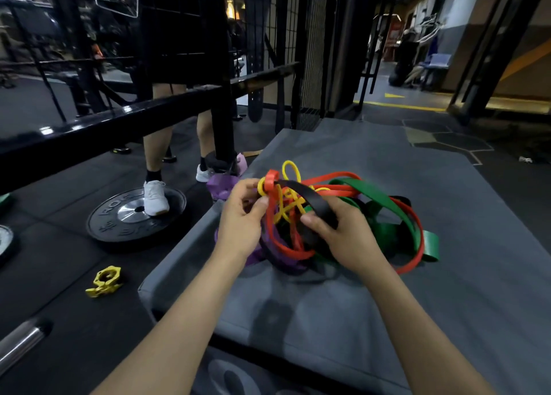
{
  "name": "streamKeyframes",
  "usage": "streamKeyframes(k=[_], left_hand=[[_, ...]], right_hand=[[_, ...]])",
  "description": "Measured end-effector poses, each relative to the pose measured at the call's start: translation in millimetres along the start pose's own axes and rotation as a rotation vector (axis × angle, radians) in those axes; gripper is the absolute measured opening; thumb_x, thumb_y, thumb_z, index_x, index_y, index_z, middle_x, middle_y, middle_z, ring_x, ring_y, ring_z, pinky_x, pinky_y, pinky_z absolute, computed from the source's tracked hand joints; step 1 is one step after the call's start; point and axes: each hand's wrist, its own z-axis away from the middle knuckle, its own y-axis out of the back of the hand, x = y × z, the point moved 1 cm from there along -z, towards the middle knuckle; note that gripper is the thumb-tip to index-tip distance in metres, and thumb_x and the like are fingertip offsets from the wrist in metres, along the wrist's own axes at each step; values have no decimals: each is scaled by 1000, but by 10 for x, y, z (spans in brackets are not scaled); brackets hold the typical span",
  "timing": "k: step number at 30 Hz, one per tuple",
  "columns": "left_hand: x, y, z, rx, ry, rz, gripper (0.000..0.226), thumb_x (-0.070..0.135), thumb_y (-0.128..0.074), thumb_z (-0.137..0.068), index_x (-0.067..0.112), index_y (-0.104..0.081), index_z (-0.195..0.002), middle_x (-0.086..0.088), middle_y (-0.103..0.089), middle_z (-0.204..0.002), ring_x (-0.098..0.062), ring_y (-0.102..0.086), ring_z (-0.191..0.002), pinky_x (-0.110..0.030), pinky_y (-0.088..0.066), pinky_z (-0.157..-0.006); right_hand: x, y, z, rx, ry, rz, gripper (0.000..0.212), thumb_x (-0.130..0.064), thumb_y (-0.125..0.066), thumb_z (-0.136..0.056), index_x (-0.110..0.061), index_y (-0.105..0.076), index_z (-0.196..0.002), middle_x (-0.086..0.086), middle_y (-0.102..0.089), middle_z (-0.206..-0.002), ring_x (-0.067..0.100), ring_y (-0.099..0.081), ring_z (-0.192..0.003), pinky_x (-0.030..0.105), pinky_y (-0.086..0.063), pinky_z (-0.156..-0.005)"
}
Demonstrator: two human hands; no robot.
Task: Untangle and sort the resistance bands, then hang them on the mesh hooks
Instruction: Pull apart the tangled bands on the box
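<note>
From my feed, the grey mat (pixel 402 320) I work on has its left edge running from about 7 o'clock up toward 12, and the tangle of resistance bands (pixel 343 224) sits close to that edge, near the middle of the view, with plenty of bare mat open toward 3 and 5 o'clock. My left hand (pixel 241 227) pinches a yellow band (pixel 262 186) between thumb and fingers at the knot's 10 o'clock side; my right hand (pixel 343 233) is curled round a black band (pixel 307 195) that arches across the top of the knot. A red band (pixel 417 236) loops wide around the heap toward 3 o'clock, a green band (pixel 375 198) lies flat under it, and a purple band (pixel 283 260) shows beneath my wrists at 6 o'clock of the pile. The floor around is dark rubber, dimly lit (detail in the far corners is hard to read). At 9 o'clock a black weight plate (pixel 134 215) lies flat with a standing person's white shoe (pixel 155 198) on it; a yellow collar clamp (pixel 104 281) lies at 8 o'clock, and a steel bar end (pixel 21 344) at 7. A black rail (pixel 104 126) crosses at 10 o'clock, and the black mesh panel (pixel 310 52) rises at 12, beyond the mat's far edge.
</note>
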Motion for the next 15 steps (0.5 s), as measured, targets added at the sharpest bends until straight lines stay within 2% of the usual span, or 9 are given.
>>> streamKeyframes(k=[2, 3, 5, 8, 11, 13, 15], left_hand=[[-127, 66, -30, 49, 119, -62, 35, -8, -52, -86, 25, -59, -96, 1, -62, -83, 1, -60, -70, -14, -49, -70], [-189, 81, -43, 17, 152, -111, 34, -7, -53, -85, 25, -61, -95, -1, -62, -83, 3, -59, -66, -12, -48, -66], [-307, 80, -52, -107, 158, -298, 30, -1, -57, -81, 25, -64, -94, -8, -61, -89, -6, -56, -68, -20, -44, -70], [-344, 47, -25, -206, 176, -390, 33, 4, -59, -77, 33, -65, -93, -12, -59, -99, -17, -56, -79, -29, -44, -79], [-300, 21, 13, -224, 194, -397, 24, 18, -63, -72, 33, -64, -91, -12, -61, -107, -20, -58, -89, -28, -46, -87], [-286, 18, 38, -242, 179, -412, 16, 31, -69, -73, 31, -64, -89, -10, -62, -104, -16, -57, -87, -24, -44, -82], [-285, 47, 36, -214, 127, -428, 16, 38, -70, -75, 31, -66, -89, -7, -63, -98, -12, -56, -80, -22, -43, -77]], right_hand=[[111, 39, -13, 86, -87, -29, 9, -15, -67, -84, -20, -64, -90, -12, -65, -77, -5, -59, -70, 11, -46, -72], [155, 51, -5, 115, -144, -88, 9, -12, -66, -84, -16, -65, -92, -3, -67, -80, 5, -62, -68, 18, -49, -71], [216, 85, 9, 162, -241, -154, 7, -8, -63, -86, -13, -66, -90, 4, -67, -76, 16, -64, -59, 25, -51, -61], [247, 127, 11, 212, -298, -147, 9, -9, -63, -86, -17, -66, -87, 3, -68, -74, 16, -64, -58, 33, -53, -65], [260, 134, 13, 193, -276, -8, 8, -13, -67, -84, -20, -70, -88, -4, -68, -75, 12, -64, -68, 24, -47, -67], [256, 115, 24, 142, -275, 111, 13, -16, -71, -81, -17, -73, -94, -8, -68, -80, 9, -63, -81, 20, -41, -75], [249, 94, 35, 71, -286, 215, 21, -19, -73, -79, -18, -74, -100, -5, -70, -89, 8, -62, -92, 20, -42, -80]])
